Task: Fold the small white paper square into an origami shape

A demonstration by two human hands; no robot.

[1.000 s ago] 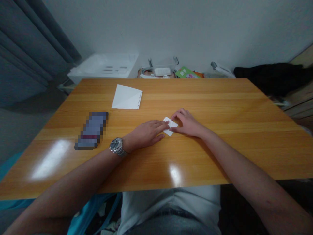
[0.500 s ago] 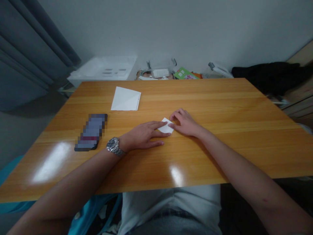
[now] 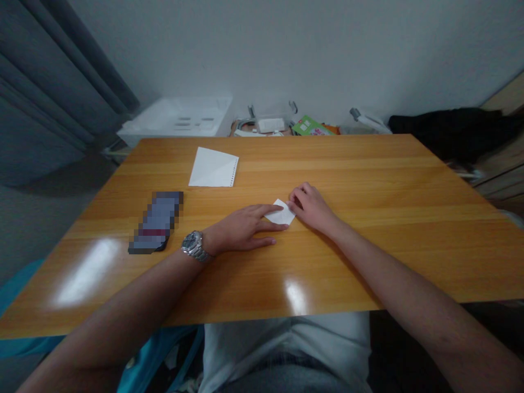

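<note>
A small folded piece of white paper (image 3: 286,216) lies on the wooden table in front of me. My left hand (image 3: 241,227) rests flat from the left with its fingers spread, two of them lying over the paper. From the other side, my right hand (image 3: 310,207) pinches the paper's right corner between thumb and curled fingers. The fingers cover part of the paper, so its folds are hard to make out. A silver watch (image 3: 195,245) is on my left wrist.
A larger white sheet (image 3: 213,170) with a perforated edge lies farther back on the table (image 3: 368,185). To the left is a phone (image 3: 158,218), its screen pixelated. Beyond the far edge stand a white bin (image 3: 176,117) and a green booklet (image 3: 311,125).
My right thumb has drawn back from the middle of the paper to its right corner, where it now meets the fingers. My left hand stays on the paper. The view has shifted slightly.
</note>
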